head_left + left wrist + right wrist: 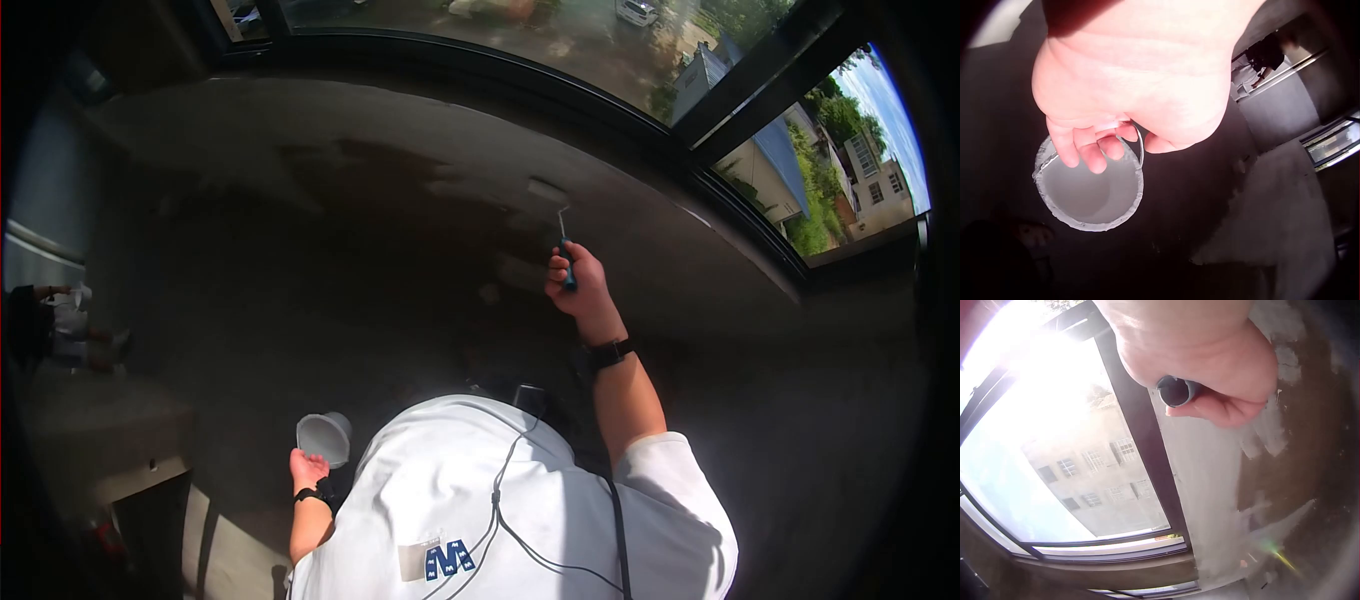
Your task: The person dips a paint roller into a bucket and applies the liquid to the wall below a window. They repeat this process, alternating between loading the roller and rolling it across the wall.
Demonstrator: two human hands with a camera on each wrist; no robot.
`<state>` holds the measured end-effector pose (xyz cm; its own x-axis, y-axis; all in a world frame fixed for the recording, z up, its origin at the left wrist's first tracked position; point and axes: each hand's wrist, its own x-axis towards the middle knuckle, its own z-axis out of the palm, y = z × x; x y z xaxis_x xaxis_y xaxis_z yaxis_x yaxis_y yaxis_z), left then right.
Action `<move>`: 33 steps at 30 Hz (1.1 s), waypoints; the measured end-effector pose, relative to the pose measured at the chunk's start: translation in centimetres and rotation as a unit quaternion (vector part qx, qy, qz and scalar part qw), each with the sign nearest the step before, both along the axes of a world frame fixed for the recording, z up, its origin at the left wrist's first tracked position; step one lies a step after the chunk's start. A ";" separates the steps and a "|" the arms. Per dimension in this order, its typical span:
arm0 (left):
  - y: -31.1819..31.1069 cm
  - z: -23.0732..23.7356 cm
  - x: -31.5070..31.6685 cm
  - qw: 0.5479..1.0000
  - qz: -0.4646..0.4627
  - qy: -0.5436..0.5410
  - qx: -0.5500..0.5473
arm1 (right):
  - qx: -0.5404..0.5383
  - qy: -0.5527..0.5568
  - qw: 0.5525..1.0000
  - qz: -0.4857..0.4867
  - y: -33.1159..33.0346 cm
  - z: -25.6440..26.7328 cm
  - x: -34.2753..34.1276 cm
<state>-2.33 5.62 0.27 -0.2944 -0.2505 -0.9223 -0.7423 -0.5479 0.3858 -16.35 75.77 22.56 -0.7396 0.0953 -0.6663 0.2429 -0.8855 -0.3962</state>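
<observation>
My right hand (582, 285) grips the blue handle of a small paint roller (548, 189). Its pale sleeve lies against the wall (450, 125) below the window, where light grey patches meet darker ones. In the right wrist view, the round butt of the roller handle (1174, 392) pokes out of the fist; the roller head is hidden there. Low on the left, my left hand (309, 468) holds a white bucket (326, 440) by its wire bail, fingers curled at the wire. Pale grey paint (1088, 194) shows inside the bucket, and its rim is crusted with paint.
A dark window frame (480, 62) runs along the top of the wall, with buildings and trees outside. Another person (70, 325) with a white container is at far left. A cable (497, 480) hangs over the white shirt.
</observation>
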 end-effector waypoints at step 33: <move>6.1 3.9 23.7 0.893 0.445 -0.026 -0.063 | -0.083 -0.200 0.972 0.088 2.7 -22.1 -11.6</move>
